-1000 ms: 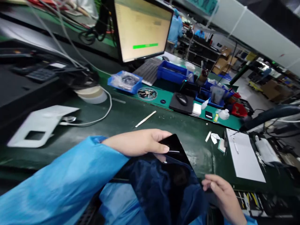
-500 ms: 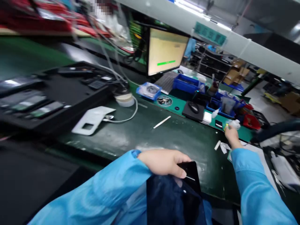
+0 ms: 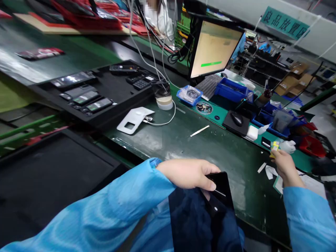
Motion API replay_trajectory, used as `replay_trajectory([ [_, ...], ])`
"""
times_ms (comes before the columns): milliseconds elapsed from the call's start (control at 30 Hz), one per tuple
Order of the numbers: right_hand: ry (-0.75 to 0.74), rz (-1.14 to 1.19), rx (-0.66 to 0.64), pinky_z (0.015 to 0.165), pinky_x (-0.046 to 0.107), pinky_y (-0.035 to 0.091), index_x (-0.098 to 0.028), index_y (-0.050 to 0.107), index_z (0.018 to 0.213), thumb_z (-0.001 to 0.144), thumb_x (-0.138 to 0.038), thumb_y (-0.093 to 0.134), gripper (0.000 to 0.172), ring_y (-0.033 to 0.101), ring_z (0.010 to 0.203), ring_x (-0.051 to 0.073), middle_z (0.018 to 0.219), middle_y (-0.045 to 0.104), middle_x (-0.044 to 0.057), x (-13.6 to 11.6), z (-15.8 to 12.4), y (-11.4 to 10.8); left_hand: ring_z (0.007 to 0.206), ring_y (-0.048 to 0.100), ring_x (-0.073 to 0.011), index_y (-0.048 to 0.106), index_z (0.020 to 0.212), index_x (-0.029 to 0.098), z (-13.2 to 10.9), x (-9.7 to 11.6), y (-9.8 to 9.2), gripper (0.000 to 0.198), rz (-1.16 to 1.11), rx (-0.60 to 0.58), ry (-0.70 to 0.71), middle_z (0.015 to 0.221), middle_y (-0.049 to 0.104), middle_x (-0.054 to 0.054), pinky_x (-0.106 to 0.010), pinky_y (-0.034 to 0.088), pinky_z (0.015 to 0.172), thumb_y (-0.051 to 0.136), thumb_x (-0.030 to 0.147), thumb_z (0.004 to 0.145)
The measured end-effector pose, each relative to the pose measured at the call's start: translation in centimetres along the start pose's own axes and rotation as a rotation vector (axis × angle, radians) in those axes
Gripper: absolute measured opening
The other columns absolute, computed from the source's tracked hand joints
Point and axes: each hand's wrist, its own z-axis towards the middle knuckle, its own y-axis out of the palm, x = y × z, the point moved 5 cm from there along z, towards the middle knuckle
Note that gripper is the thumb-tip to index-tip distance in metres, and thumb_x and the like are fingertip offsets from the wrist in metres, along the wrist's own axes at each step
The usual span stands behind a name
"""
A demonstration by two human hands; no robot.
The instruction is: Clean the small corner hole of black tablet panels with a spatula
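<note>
My left hand grips the top edge of a glossy black tablet, thumb on its face. The tablet leans close to my body, and its lower part runs out of the frame. Out to the right, my right hand has its fingers closed on a small yellow object with a printed label; its exact kind is unclear. Beside that hand lie a translucent white bottle and a small black rectangular piece. Crumpled white paper and a pale strip rest below it.
A black tray with several handheld devices stands at the left. A white plate with a cable and a thin pale stick lie on the bench. Behind are a monitor, a keyboard, a mouse and blue bins.
The camera view has turned left, so the bench things sit farther right. The yellow object now shows more clearly in my right hand. My left hand still holds the tablet.
</note>
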Motion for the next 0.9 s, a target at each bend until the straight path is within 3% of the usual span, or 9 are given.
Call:
replay_trajectory([
  [100,0.035,0.201,-0.214,0.085,0.037,0.062,-0.02,0.066,0.106,0.091,-0.057,0.068,0.04,0.073,0.092,0.022,0.1,0.073,0.007,-0.8,-5.6,1.1,0.073,0.068,-0.0131,0.07,0.115,0.021,-1.2,0.8,-0.7,0.027,0.042,0.104,-0.015,0.103,0.075,-0.002,-0.026,0.054,0.075,0.067,0.024,0.089],
  [200,-0.001,0.403,-0.394,0.09,0.037,0.061,-0.03,0.06,0.129,0.086,-0.057,0.074,0.052,0.073,0.097,0.023,0.104,0.074,0.005,-3.3,-12.1,1.7,0.083,0.069,-0.0166,0.068,0.127,0.021,-2.0,2.3,-0.7,0.037,0.074,0.187,0.011,0.117,0.073,-0.005,-0.03,0.055,0.079,0.066,0.025,0.091],
  [333,-0.145,0.368,-0.385,0.081,0.03,0.059,-0.028,0.065,0.122,0.098,-0.052,0.063,0.034,0.07,0.093,0.021,0.106,0.072,0.007,-6.8,-17.5,1.7,0.094,0.068,-0.0213,0.064,0.138,0.023,-2.6,3.9,0.8,0.045,0.119,0.298,0.113,0.126,0.07,-0.008,-0.035,0.056,0.083,0.066,0.029,0.093],
  [433,-0.266,0.194,-0.375,0.079,0.028,0.056,-0.027,0.065,0.122,0.103,-0.053,0.054,0.034,0.068,0.096,0.021,0.107,0.071,0.006,-9.0,-19.1,1.9,0.095,0.066,-0.0212,0.065,0.137,0.023,-2.5,3.8,2.3,0.043,0.098,0.309,0.168,0.122,0.071,-0.007,-0.034,0.054,0.085,0.065,0.031,0.094],
  [600,-0.392,-0.036,-0.502,0.081,0.025,0.055,-0.032,0.064,0.123,0.103,-0.054,0.056,0.031,0.07,0.099,0.017,0.114,0.074,0.001,-11.6,-20.4,2.9,0.087,0.061,-0.0201,0.068,0.13,0.018,-1.9,2.4,3.6,0.039,0.1,0.268,0.172,0.102,0.072,-0.005,-0.038,0.05,0.091,0.067,0.033,0.094],
  [733,-0.54,-0.114,-0.441,0.084,0.023,0.056,-0.036,0.065,0.124,0.102,-0.049,0.06,0.026,0.072,0.099,0.014,0.114,0.074,-0.002,-13.0,-21.0,2.7,0.095,0.06,-0.0222,0.069,0.124,0.017,-1.9,2.0,3.9,0.033,0.136,0.231,0.189,0.101,0.071,-0.005,-0.037,0.048,0.091,0.066,0.032,0.095],
  [900,-0.736,-0.164,-0.346,0.065,0.023,0.054,-0.034,0.066,0.122,0.105,-0.04,0.056,0.021,0.071,0.077,0.012,0.094,0.07,-0.002,-14.5,-21.8,2.1,0.091,0.061,-0.0211,0.069,0.121,0.019,-2.1,2.1,4.1,0.029,0.164,0.253,0.183,0.096,0.069,-0.003,-0.036,0.048,0.091,0.065,0.029,0.095],
])
